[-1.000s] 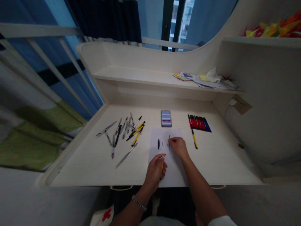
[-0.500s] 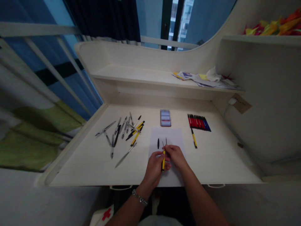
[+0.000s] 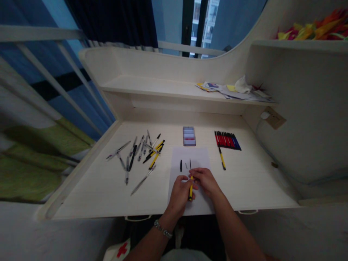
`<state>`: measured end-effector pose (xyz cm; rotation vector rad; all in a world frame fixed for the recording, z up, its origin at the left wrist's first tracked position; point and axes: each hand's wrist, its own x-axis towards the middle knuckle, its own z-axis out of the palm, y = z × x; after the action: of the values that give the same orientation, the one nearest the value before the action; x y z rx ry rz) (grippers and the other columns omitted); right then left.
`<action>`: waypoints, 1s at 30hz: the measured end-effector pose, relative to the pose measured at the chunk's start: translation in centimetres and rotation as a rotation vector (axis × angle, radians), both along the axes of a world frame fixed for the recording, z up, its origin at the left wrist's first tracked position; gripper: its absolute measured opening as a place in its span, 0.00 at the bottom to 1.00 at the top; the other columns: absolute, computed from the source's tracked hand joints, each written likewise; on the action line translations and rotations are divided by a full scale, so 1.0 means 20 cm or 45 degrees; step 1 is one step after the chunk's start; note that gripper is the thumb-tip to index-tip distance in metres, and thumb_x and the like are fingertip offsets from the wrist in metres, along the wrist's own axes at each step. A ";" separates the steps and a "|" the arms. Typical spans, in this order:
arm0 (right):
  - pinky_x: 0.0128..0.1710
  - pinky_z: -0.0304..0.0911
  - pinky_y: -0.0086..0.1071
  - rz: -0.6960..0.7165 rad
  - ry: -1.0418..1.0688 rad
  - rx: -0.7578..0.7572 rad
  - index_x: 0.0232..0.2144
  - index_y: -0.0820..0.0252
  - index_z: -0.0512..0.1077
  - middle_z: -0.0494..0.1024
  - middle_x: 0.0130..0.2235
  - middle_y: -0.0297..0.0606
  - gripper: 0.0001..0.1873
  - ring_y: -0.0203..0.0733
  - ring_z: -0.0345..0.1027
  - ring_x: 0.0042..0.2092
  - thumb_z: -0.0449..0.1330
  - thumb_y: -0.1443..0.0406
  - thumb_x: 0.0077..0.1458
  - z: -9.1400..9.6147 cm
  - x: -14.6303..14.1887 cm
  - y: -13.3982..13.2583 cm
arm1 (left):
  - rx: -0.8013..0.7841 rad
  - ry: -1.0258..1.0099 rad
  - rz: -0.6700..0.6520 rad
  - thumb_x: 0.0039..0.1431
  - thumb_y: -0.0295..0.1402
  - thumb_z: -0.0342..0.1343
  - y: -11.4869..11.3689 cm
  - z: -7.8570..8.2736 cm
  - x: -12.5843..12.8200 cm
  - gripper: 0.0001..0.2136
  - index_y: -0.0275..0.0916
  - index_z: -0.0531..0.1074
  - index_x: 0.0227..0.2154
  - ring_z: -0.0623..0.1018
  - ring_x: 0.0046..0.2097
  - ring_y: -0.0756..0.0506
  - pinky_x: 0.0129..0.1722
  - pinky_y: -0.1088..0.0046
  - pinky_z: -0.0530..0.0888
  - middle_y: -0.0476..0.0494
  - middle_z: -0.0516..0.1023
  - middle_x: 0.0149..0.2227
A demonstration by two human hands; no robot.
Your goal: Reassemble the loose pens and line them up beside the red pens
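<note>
Yellow pen stands gripped in the closed fingers of the left hand, with the right hand pinching its upper end, over a paper sheet near the front edge of the tabletop. Loose pens lie left of the sheet and a red-and-blue pen row right; a blurred packet shows no readable writing.

Two hands, one yellow pen, one sheet of paper

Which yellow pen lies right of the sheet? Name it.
The yellow-and-black pen alone below the red-and-blue pens; others lie in the left pile or the hands.
</note>
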<state>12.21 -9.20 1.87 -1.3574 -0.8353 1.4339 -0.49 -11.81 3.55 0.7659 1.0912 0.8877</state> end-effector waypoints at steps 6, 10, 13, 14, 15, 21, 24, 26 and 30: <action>0.35 0.62 0.31 -0.092 -0.975 0.168 0.31 0.60 0.76 0.79 0.30 0.38 0.10 0.40 0.71 0.33 0.59 0.60 0.51 -0.01 0.08 0.12 | 0.087 0.041 -0.064 0.51 0.45 0.59 0.00 -0.04 -0.04 0.22 0.37 0.66 0.45 0.71 0.18 0.52 0.18 0.77 0.65 0.42 0.80 0.31; 0.42 0.59 0.30 0.033 -1.389 0.145 0.32 0.57 0.78 0.79 0.37 0.40 0.10 0.41 0.71 0.40 0.58 0.62 0.54 -0.02 0.06 0.16 | 0.078 0.049 -0.043 0.49 0.45 0.61 0.02 -0.05 -0.05 0.24 0.35 0.69 0.45 0.72 0.19 0.51 0.19 0.76 0.66 0.38 0.80 0.34; 0.42 0.58 0.30 0.057 -1.499 0.117 0.34 0.57 0.78 0.78 0.39 0.42 0.10 0.41 0.71 0.41 0.57 0.61 0.55 -0.04 0.04 0.16 | 0.064 0.024 -0.022 0.48 0.44 0.61 0.04 -0.06 -0.04 0.23 0.34 0.70 0.43 0.73 0.21 0.50 0.19 0.75 0.67 0.36 0.80 0.35; 0.42 0.58 0.30 0.048 -1.500 0.128 0.35 0.57 0.78 0.78 0.39 0.42 0.11 0.41 0.71 0.41 0.57 0.61 0.55 -0.04 0.04 0.15 | 0.063 0.018 -0.014 0.48 0.44 0.62 0.04 -0.05 -0.04 0.22 0.34 0.71 0.42 0.74 0.21 0.50 0.20 0.75 0.68 0.36 0.81 0.35; 0.42 0.58 0.30 0.028 -1.485 0.152 0.36 0.57 0.78 0.78 0.39 0.43 0.12 0.41 0.70 0.41 0.57 0.60 0.56 -0.04 0.05 0.15 | 0.064 0.015 -0.005 0.48 0.44 0.62 0.05 -0.05 -0.04 0.21 0.34 0.71 0.42 0.75 0.23 0.49 0.20 0.75 0.68 0.35 0.81 0.35; 0.38 0.61 0.31 -0.164 -1.098 0.304 0.33 0.60 0.75 0.78 0.34 0.40 0.15 0.41 0.71 0.36 0.52 0.58 0.58 0.04 0.09 0.03 | 0.099 -0.034 0.038 0.50 0.43 0.62 0.08 -0.05 -0.03 0.19 0.35 0.71 0.41 0.80 0.36 0.42 0.32 0.68 0.76 0.33 0.80 0.39; 0.36 0.63 0.31 -0.063 -0.830 0.368 0.31 0.59 0.74 0.78 0.32 0.37 0.12 0.40 0.71 0.34 0.57 0.57 0.54 0.08 0.04 -0.10 | 0.179 -0.036 0.036 0.50 0.42 0.62 0.10 -0.04 -0.02 0.18 0.36 0.71 0.40 0.80 0.39 0.41 0.40 0.64 0.76 0.36 0.81 0.37; 0.34 0.63 0.30 0.008 -0.729 0.381 0.32 0.58 0.73 0.78 0.32 0.36 0.10 0.39 0.71 0.33 0.58 0.58 0.53 0.09 0.00 -0.17 | 0.222 -0.041 0.039 0.51 0.42 0.62 0.11 -0.04 0.00 0.18 0.36 0.70 0.40 0.80 0.40 0.41 0.42 0.63 0.75 0.36 0.81 0.38; 0.33 0.63 0.29 -0.001 -0.718 0.376 0.31 0.58 0.72 0.78 0.31 0.35 0.08 0.38 0.71 0.32 0.58 0.59 0.53 0.08 -0.03 -0.20 | 0.263 -0.021 -0.005 0.53 0.42 0.60 0.10 -0.04 0.01 0.18 0.35 0.71 0.42 0.80 0.40 0.42 0.44 0.64 0.74 0.35 0.80 0.39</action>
<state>11.67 -13.22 3.48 -1.5435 -1.3472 0.8790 -0.23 -9.77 2.68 0.9293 0.9928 1.0121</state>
